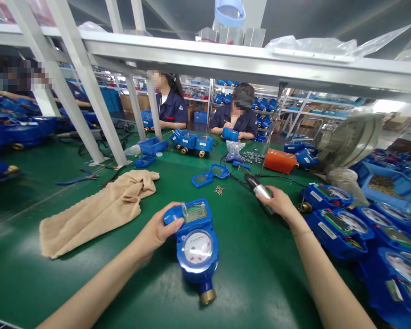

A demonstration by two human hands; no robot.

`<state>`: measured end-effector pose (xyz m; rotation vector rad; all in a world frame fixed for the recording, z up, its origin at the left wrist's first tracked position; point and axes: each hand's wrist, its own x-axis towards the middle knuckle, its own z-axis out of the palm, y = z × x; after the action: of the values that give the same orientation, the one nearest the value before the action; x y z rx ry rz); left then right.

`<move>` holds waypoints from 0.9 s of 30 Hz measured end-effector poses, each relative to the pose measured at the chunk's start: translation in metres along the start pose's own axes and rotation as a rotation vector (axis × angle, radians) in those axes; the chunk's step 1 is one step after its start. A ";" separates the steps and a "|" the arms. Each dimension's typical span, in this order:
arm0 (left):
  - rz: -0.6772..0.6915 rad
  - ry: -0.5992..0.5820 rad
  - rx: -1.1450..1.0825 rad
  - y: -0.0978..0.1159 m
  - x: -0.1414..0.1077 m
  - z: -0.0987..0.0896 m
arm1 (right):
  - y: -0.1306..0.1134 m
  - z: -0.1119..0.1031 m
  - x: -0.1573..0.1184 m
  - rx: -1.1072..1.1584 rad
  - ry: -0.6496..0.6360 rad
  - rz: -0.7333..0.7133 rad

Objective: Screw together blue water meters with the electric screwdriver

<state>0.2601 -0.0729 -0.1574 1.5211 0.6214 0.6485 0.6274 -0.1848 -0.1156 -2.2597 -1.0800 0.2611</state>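
Note:
My left hand [164, 228] grips the upper left part of a blue water meter [197, 249], its thumb near the small display. The meter lies face up on the green table [253, 269], its brass fitting pointing towards me. To the right, my right hand [277, 203] is closed around a black and silver electric screwdriver [259, 188] that points up and left. Ahead of the meter are a blue frame [202, 179], a blue cover [219, 171] and a small pile of screws [219, 190].
A beige cloth [99, 210] lies at left, near pliers [77, 179]. Several open meters [340, 228] crowd the right side, by a fan [351, 137]. An orange block [280, 161] stands farther back. Two people sit across the table; a metal shelf [205, 52] spans above.

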 end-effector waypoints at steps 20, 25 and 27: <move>0.073 -0.099 -0.110 -0.027 0.027 0.002 | -0.208 0.004 -0.105 1.264 -0.192 -0.582; 0.085 -0.094 -0.090 -0.025 0.028 0.001 | -0.206 0.009 -0.104 1.263 -0.227 -0.584; 0.086 -0.092 -0.085 -0.026 0.028 0.001 | -0.206 0.008 -0.106 1.249 -0.240 -0.591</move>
<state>0.2802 -0.0517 -0.1830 1.4953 0.4547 0.6586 0.4244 -0.1631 -0.0060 -0.7881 -1.1579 0.7126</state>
